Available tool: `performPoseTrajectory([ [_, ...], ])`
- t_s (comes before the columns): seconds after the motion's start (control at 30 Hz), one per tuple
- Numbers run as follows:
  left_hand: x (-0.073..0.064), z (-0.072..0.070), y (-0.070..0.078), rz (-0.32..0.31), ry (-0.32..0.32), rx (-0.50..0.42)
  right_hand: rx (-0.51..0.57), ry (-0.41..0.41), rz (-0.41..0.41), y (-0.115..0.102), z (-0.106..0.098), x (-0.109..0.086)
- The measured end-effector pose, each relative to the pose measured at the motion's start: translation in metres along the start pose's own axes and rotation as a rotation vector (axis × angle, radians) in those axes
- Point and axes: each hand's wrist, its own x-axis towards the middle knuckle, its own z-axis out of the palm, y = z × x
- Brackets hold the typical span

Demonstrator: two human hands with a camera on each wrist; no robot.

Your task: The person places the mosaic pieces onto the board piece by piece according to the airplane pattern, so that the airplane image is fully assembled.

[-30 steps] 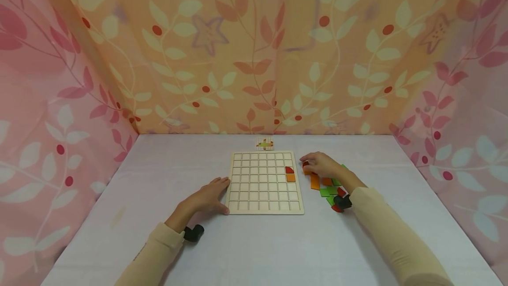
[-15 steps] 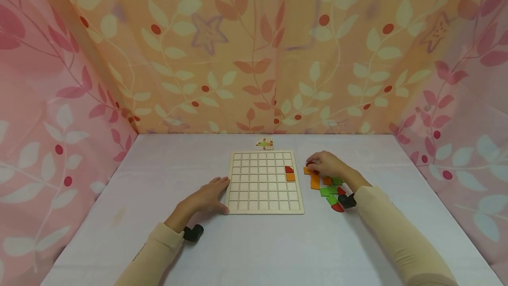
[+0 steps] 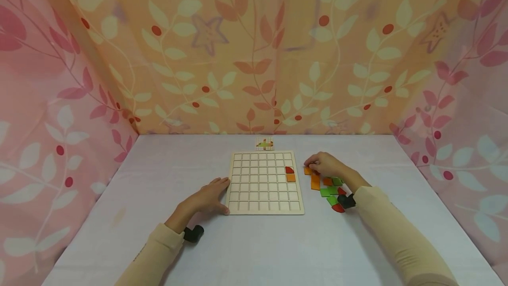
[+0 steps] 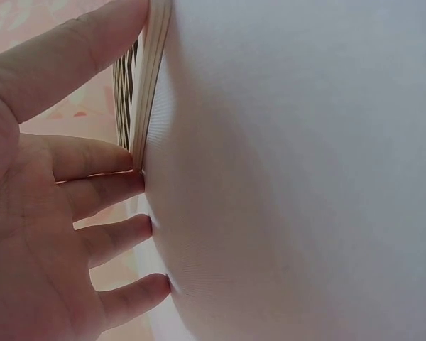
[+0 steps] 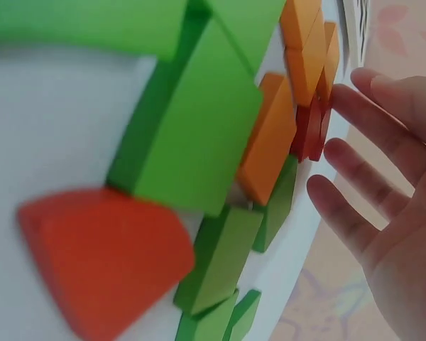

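A pale wooden grid board (image 3: pixel 262 193) lies mid-table, with one red quarter-round tile (image 3: pixel 289 170) and one orange square tile (image 3: pixel 291 178) near its right edge. My left hand (image 3: pixel 208 195) rests at the board's left side, fingers spread; in the left wrist view the thumb and a fingertip meet the board's edge (image 4: pixel 148 92). To the right of the board, my right hand (image 3: pixel 327 164) is over the far end of the loose tiles. Its fingers (image 5: pixel 362 170) extend loosely, tips right at a red tile (image 5: pixel 309 131) and an orange tile (image 5: pixel 331 57), without a visible grip.
A small pattern card (image 3: pixel 264 144) lies behind the board. Loose green tiles (image 3: pixel 326 192), orange tiles (image 3: pixel 315 182) and a red tile (image 3: pixel 338 208) spread below my right hand. Patterned cloth (image 3: pixel 254 56) walls stand behind and at both sides.
My right hand shifts slightly right, then its fingertips edge back left over the far tiles. A red tile seen at the fingertips earlier is now hidden in the head view. My left hand stays put.
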Motion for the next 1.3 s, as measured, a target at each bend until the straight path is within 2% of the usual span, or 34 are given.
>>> performPoseTrajectory([
  [0.3, 0.0, 0.001, -0.001, -0.003, 0.005, 0.015, -0.067, 0.051, 0.045, 0.011, -0.01, -0.003],
  [0.47, 0.001, 0.001, -0.001, -0.003, 0.003, 0.021, -0.082, 0.073, 0.044, 0.012, -0.014, -0.006],
  [0.73, 0.001, 0.0, -0.001, -0.006, 0.004, 0.016, -0.023, 0.048, 0.07, 0.013, -0.012, -0.007],
  [0.93, 0.0, 0.001, 0.0, -0.002, 0.0, 0.01, -0.066, 0.035, 0.055, 0.018, -0.011, -0.009],
  [1.13, -0.002, 0.0, -0.001, 0.004, 0.005, 0.015, -0.157, 0.049, -0.005, 0.019, -0.015, -0.015],
  [1.3, -0.002, 0.0, -0.002, 0.016, 0.01, 0.028, -0.202, 0.04, 0.014, 0.021, -0.017, -0.015],
])
